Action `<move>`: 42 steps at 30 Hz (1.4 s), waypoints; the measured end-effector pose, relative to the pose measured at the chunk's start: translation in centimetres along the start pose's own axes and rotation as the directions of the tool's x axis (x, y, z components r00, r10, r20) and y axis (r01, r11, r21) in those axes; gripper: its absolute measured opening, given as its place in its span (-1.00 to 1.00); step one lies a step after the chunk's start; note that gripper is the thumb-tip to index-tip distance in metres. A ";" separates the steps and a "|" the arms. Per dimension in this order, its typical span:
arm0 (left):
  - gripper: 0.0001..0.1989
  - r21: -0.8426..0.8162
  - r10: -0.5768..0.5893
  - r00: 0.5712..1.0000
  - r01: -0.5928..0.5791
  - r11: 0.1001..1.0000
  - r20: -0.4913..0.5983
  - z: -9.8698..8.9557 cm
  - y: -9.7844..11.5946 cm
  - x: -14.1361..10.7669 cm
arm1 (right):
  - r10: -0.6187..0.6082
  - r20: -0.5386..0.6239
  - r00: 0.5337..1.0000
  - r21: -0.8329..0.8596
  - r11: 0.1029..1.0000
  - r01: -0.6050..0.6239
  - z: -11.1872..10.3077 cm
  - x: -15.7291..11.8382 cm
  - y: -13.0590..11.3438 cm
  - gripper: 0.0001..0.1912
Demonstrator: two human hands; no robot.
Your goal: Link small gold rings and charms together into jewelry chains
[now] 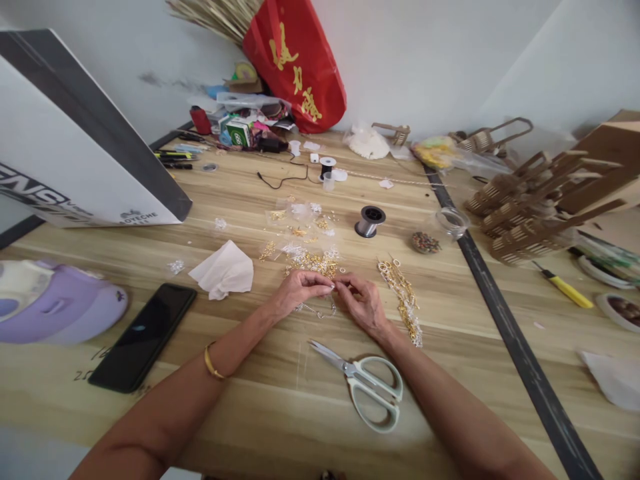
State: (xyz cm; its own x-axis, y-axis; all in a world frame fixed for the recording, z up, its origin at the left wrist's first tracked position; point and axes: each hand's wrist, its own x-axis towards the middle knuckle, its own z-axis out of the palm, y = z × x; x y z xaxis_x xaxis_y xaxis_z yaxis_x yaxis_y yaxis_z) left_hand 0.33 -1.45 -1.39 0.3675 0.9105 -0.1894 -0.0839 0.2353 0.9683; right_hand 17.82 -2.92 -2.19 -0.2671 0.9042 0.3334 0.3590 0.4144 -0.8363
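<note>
Left hand [300, 288]: positioned just above the middle of the desk [250, 427], palm turned inward. Grip: thumb and forefinger pinched together on a small piece [333, 287], too fine to identify. Gold bangle [213, 363] around the left forearm.

Right hand [364, 303]: directly opposite, fingers curled, fingertips meeting those of the left hand. Grip: likewise pinched at the same small piece.

Small piece: located between both sets of fingertips, near the front edge of a pile of gold and silver parts [320, 260]. Below the fingertips: a thin silver chain [323, 313], curved in a loose arc. Attachment of chain to small piece: cannot tell.

Right of the right hand: strands of gold and silver charms [404, 297], laid lengthwise on the desk. Between the forearms: scissors [353, 373] with pale handles, blades pointing away and to the left.

Beyond the right hand: a spool of wire [367, 227], standing upright; farther right, a clump of mixed beads [425, 243].

Left of the left hand: a crumpled white cloth [225, 270]; then a black phone [145, 337], lying flat, screen up, just beside a purple device [70, 300]. At the rear, against the wall: a red bag [300, 73] with gold lettering.
</note>
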 end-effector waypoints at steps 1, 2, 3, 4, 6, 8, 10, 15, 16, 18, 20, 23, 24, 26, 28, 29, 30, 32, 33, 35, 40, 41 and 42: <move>-0.76 0.010 0.002 1.000 -0.002 1.000 -0.002 0.0 0.1 0.0 | 0.002 -0.001 1.000 0.003 1.000 -0.002 0.0 0.0 0.0 -0.81; -0.76 0.022 0.004 1.000 -0.004 1.000 -0.006 0.1 0.1 0.0 | 0.003 -0.004 1.000 0.006 1.000 -0.003 0.0 0.0 0.1 -0.81; -0.76 0.032 0.008 1.000 -0.008 0.999 -0.008 0.1 0.2 0.0 | 0.004 -0.006 1.000 0.007 1.000 -0.004 0.0 0.0 0.1 -0.81; -0.77 0.043 0.014 1.000 -0.014 0.999 -0.011 0.1 0.3 -0.1 | 0.005 -0.008 1.000 0.007 1.000 -0.005 0.0 0.0 0.2 -0.81; -0.78 0.062 0.031 0.999 -0.031 0.998 -0.008 0.2 0.4 -0.1 | 0.009 -0.010 1.000 0.012 1.000 -0.008 0.0 0.0 0.3 -0.81; -0.79 0.080 0.047 0.999 -0.047 0.996 0.001 0.3 0.6 -0.2 | 0.010 -0.009 1.000 0.024 1.000 -0.010 0.0 0.0 0.4 -0.81; -0.79 0.102 0.058 0.998 -0.058 0.993 0.010 0.4 0.7 -0.3 | 0.014 -0.003 1.000 0.042 0.999 -0.013 0.0 0.1 0.5 -0.81; -0.81 0.141 0.096 0.995 -0.099 0.985 0.027 0.4 0.7 -0.3 | 0.060 0.012 0.998 0.105 0.993 -0.061 -0.2 0.2 0.4 -0.80; -0.81 0.138 0.099 0.995 -0.102 0.985 0.031 0.4 0.7 -0.3 | 0.072 0.014 0.997 0.114 0.991 -0.074 -0.3 0.2 0.4 -0.79; -0.81 0.131 0.099 0.995 -0.103 0.986 0.034 0.3 0.6 -0.2 | 0.093 0.020 0.995 0.128 0.987 -0.095 -0.3 0.2 0.4 -0.79; -0.81 0.129 0.094 0.995 -0.097 0.987 0.032 0.3 0.6 -0.2 | 0.107 0.029 0.994 0.146 0.983 -0.110 -0.3 0.2 0.4 -0.78; -0.80 0.133 0.085 0.996 -0.088 0.987 0.026 0.2 0.4 -0.2 | 0.120 0.040 0.992 0.171 0.977 -0.125 -0.3 0.2 0.4 -0.77; -0.80 0.131 0.085 0.996 -0.088 0.988 0.027 0.2 0.3 -0.2 | 0.121 0.043 0.992 0.179 0.976 -0.127 -0.4 0.2 0.4 -0.77; -0.79 0.124 0.085 0.996 -0.089 0.988 0.030 0.3 0.3 -0.2 | 0.120 0.049 0.992 0.190 0.973 -0.127 -0.4 0.3 0.3 -0.77; -0.80 0.113 0.083 0.996 -0.086 0.990 0.031 0.4 0.3 -0.2 | 0.118 0.059 0.991 0.196 0.972 -0.127 -0.4 0.3 0.3 -0.77; -0.81 0.109 0.082 0.996 -0.085 0.990 0.029 0.4 0.3 -0.3 | 0.118 0.063 0.991 0.197 0.972 -0.129 -0.4 0.2 0.4 -0.77; -0.81 0.108 0.083 0.996 -0.085 0.990 0.027 0.4 0.4 -0.3 | 0.120 0.066 0.991 0.198 0.972 -0.131 -0.4 0.2 0.4 -0.77; -0.82 0.117 0.090 0.996 -0.091 0.989 0.020 0.5 0.5 -0.3 | 0.125 0.065 0.990 0.201 0.970 -0.136 -0.4 0.2 0.4 -0.76; -0.82 0.128 0.096 0.995 -0.097 0.987 0.014 0.5 0.5 -0.3 | 0.130 0.065 0.989 0.206 0.968 -0.141 -0.4 0.1 0.3 -0.75; -0.82 0.154 0.111 0.994 -0.109 0.982 -0.001 0.5 0.5 -0.2 | 0.141 0.073 0.987 0.226 0.962 -0.154 -0.4 0.1 0.3 -0.74; -0.83 0.189 0.186 0.982 -0.179 0.966 -0.021 0.5 0.2 -0.1 | 0.155 0.130 0.979 0.315 0.930 -0.189 0.0 0.0 -0.2 -0.71; -0.83 0.197 0.200 0.979 -0.192 0.961 -0.023 0.5 0.1 -0.1 | 0.161 0.136 0.978 0.330 0.923 -0.198 0.1 0.0 -0.3 -0.71; -0.84 0.204 0.210 0.977 -0.200 0.958 -0.025 0.6 0.0 -0.1 | 0.168 0.139 0.976 0.343 0.916 -0.207 0.2 0.0 -0.3 -0.71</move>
State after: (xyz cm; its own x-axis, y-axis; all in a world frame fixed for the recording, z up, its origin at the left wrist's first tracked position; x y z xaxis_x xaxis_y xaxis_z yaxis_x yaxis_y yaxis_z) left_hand 0.82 -1.71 -1.25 0.3188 0.9477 0.0138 0.0352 -0.0264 0.9990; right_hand 17.55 -3.08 -1.99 -0.3249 0.9375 0.1242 0.0772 0.1572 -0.9845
